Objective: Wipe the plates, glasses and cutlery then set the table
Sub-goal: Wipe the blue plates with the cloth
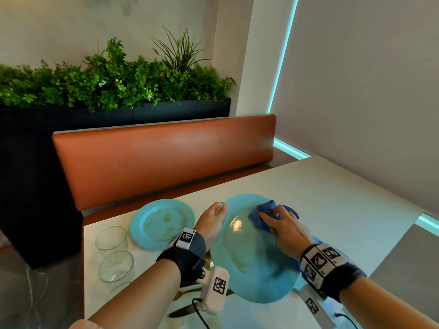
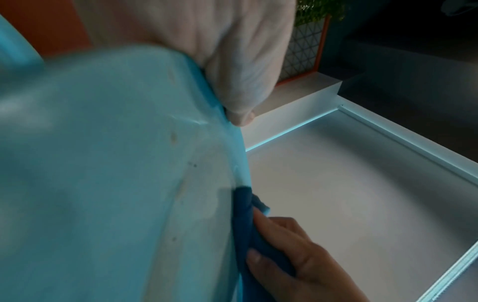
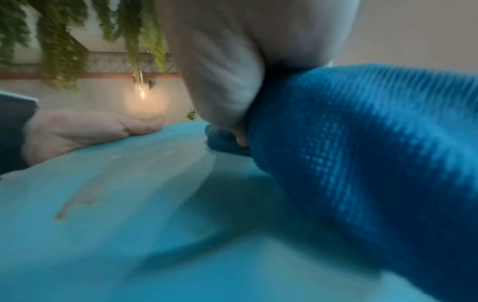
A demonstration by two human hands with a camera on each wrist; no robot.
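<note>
Wiping the raised plate is the step we are on: it is tilted above the table, our left hand pinching its far rim with curled fingers, our right hand bunching the blue cloth against its upper face, fingers closed round the fabric. Smears show on it in the wrist views. A second plate, also smeared, lies flat to the left, two glasses nearer the edge, cutlery beneath our wrists. Pressing hard with only a rim pinch could, we judge, twist the plate loose onto the cutlery
</note>
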